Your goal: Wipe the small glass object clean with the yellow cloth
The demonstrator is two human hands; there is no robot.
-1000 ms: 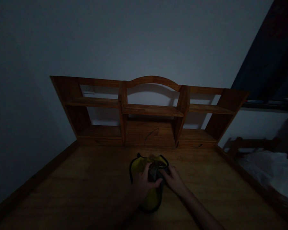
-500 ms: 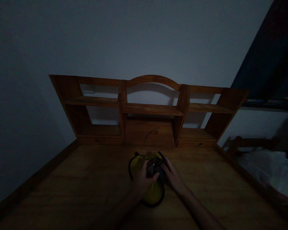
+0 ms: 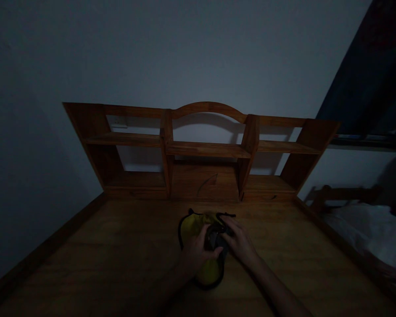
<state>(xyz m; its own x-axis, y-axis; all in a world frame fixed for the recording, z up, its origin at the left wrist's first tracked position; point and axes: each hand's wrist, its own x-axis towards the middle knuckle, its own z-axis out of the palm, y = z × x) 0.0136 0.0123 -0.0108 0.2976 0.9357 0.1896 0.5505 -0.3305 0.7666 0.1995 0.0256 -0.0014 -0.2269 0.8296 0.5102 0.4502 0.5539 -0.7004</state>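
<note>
A yellow pouch with a black edge (image 3: 193, 226) lies on the wooden desk (image 3: 125, 251), near its middle. My left hand (image 3: 196, 253) rests on the pouch with its fingers curled round a small dark thing (image 3: 214, 240) at the pouch's right side. My right hand (image 3: 239, 244) closes on the same dark thing from the right. The room is very dim and I cannot make out what the dark thing is.
A wooden shelf unit (image 3: 204, 149) with bare compartments stands at the back of the desk against a pale wall. Raised rails run along the desk's left and right edges. To the right lies white bedding (image 3: 372, 233) behind a wooden frame.
Both hands and the pouch shifted a little on the desk; the fingers kept working at the dark thing. Nothing was let go.
</note>
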